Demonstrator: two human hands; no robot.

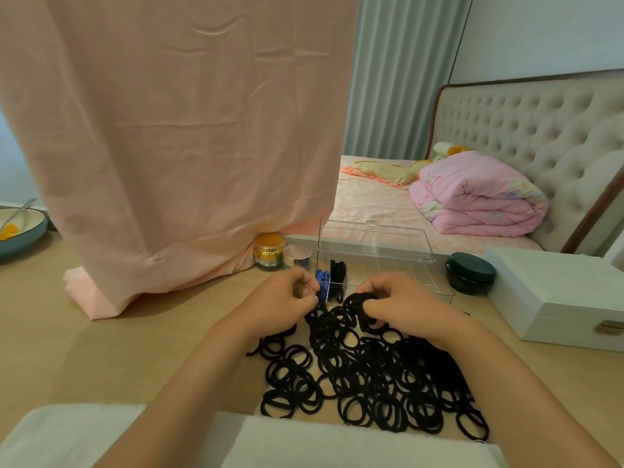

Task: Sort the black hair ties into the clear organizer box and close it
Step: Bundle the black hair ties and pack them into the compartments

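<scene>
A big heap of black hair ties [364,376] covers the wooden table in front of me. The clear organizer box [401,275] stands behind the heap with its lid [374,239] raised. Its left compartments hold blue ties [322,280] and a few black ties [337,270]. My right hand [405,304] is closed on a bunch of black ties at the heap's far edge, just before the box. My left hand [287,298] is curled beside the box's left end, fingertips pinched at the heap's edge; what it holds is unclear.
A pink cloth [175,146] hangs down to the table at the left. A gold jar [268,251] and a silver-lidded jar [299,258] stand left of the box. A dark green jar [469,273] and a white case [560,295] sit right. A bowl [20,228] is far left.
</scene>
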